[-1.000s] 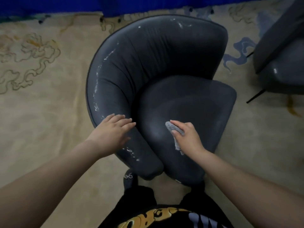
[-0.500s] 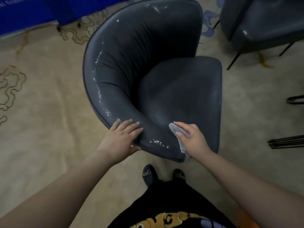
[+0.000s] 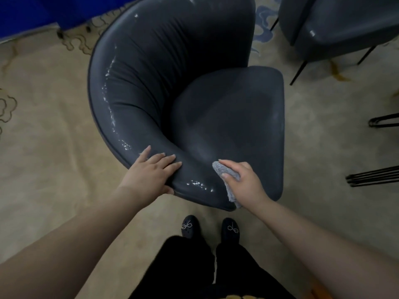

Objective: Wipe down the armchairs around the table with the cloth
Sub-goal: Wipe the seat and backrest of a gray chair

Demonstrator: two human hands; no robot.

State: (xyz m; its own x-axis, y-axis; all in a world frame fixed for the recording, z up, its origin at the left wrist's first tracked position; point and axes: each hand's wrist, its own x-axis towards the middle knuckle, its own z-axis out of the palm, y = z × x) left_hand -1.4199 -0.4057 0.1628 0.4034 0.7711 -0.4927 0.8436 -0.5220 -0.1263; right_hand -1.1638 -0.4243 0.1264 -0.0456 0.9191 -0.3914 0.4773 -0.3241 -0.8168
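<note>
A dark grey leather armchair [image 3: 164,87] with a curved back and worn pale patches fills the middle of the view. My left hand [image 3: 149,171] rests on the near end of its armrest, fingers straight on top and thumb under the edge. My right hand [image 3: 244,182] grips a small grey cloth [image 3: 225,171] and holds it against the near corner of the seat cushion [image 3: 233,126], next to the armrest. One end of the cloth hangs below my palm.
A second dark armchair [image 3: 336,24] with thin black legs stands at the upper right. Black metal legs [image 3: 373,175] show at the right edge. Beige patterned carpet [image 3: 47,137] lies all round. A blue panel [image 3: 26,14] runs along the top left. My black shoes [image 3: 210,228] stand just before the chair.
The chair has turned and shifted in view, its armrest end now nearest me. My left hand slid to that armrest end. The cloth hand stayed at the seat's near corner.
</note>
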